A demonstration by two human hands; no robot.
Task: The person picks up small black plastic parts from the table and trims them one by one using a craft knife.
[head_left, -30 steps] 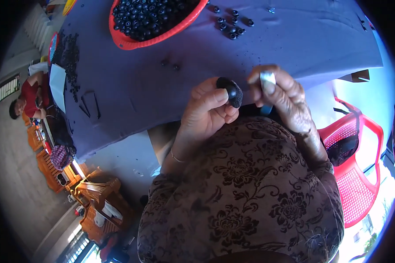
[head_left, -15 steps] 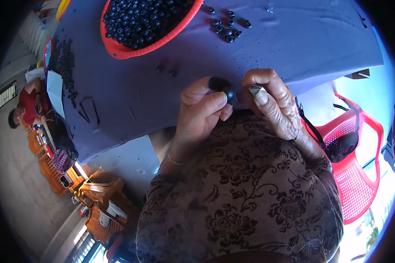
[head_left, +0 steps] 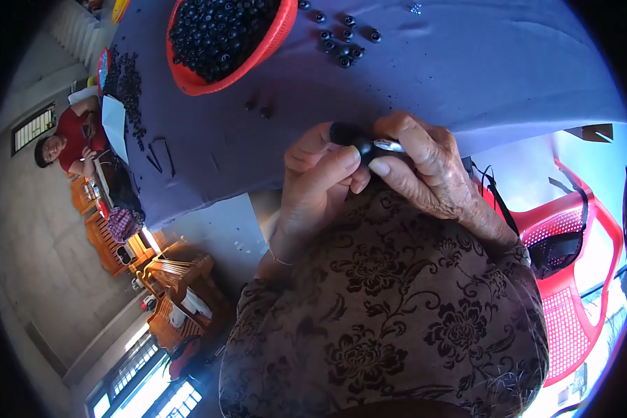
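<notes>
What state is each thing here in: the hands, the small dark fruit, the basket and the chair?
Left hand: closed around a small round black fruit.
Right hand: gripping a small silvery metal tool against that fruit.
Red plastic basket: heaped with black fruits.
Red plastic chair: unoccupied.

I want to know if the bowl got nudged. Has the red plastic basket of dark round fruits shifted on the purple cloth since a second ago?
Cannot tell. The red plastic basket sits further left in the picture, but the purple cloth shifts with it, so the head camera probably moved.
</notes>
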